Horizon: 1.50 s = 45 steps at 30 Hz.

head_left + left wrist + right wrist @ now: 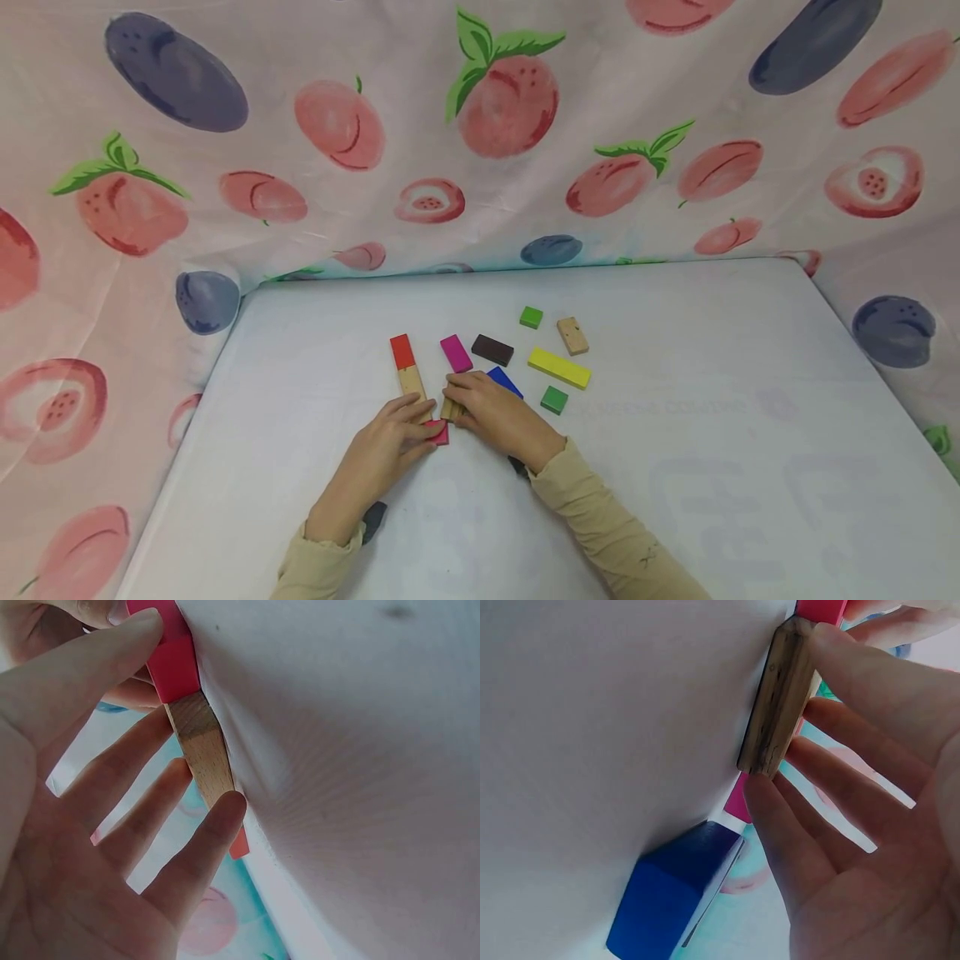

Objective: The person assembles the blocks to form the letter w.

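My left hand (pixel 384 442) pinches a pink block (pixel 439 434) with the thumb and a forefinger. Its other fingers lie spread along a plain wooden block (pixel 206 757), which sits end to end with an orange-red block (pixel 402 351). My right hand (pixel 498 412) holds another plain wooden block (pixel 778 697), thumb at the near end and fingertips at the far end and side. This block stands close to the pink one, roughly parallel to the left-hand wooden block. Just beyond it lies a magenta block (pixel 456 353). A blue block (pixel 505 381) is partly hidden behind the right hand.
On the white table (pixel 712 467) lie a dark brown block (pixel 492 350), a yellow block (pixel 559 368), two green blocks, one light (pixel 531 317) and one darker (pixel 554 400), and a spotted wooden block (pixel 573 336). A fruit-print cloth (pixel 495 217) hangs behind.
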Each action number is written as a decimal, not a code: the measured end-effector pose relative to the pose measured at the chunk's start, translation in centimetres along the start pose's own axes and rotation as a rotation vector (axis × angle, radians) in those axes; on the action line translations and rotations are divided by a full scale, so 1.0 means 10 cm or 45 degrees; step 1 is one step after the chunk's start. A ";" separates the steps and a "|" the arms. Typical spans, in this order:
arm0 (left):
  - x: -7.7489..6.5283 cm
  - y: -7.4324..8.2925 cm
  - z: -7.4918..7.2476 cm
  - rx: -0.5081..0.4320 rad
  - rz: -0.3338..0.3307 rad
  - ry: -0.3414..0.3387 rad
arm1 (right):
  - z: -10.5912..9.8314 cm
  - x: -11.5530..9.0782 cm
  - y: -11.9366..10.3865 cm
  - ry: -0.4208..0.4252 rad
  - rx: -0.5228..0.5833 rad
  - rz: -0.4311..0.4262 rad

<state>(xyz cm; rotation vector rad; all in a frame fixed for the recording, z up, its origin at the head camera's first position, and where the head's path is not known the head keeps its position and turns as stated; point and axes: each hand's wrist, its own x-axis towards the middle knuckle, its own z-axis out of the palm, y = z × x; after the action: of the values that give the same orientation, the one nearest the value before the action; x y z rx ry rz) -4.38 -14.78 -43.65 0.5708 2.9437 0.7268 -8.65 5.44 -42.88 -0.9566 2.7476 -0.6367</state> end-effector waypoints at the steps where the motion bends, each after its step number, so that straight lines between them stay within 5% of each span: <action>1: 0.00 0.00 0.00 0.006 0.003 0.002 | 0.00 0.00 0.00 0.001 -0.007 -0.002; 18: 0.01 -0.01 -0.03 0.092 0.077 0.018 | -0.06 0.03 0.02 0.018 -0.132 -0.051; 33: 0.03 -0.03 -0.08 0.036 0.098 -0.041 | -0.17 0.09 0.10 0.103 -0.139 -0.075; 45: 0.09 0.05 -0.10 -0.011 0.168 0.031 | -0.25 0.15 0.17 0.099 -0.115 -0.027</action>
<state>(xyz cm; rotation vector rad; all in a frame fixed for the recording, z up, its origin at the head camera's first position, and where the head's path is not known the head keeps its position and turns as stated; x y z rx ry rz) -5.23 -14.49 -42.53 0.7673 2.9461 0.7627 -11.48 6.55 -41.42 -1.0015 2.8608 -0.5687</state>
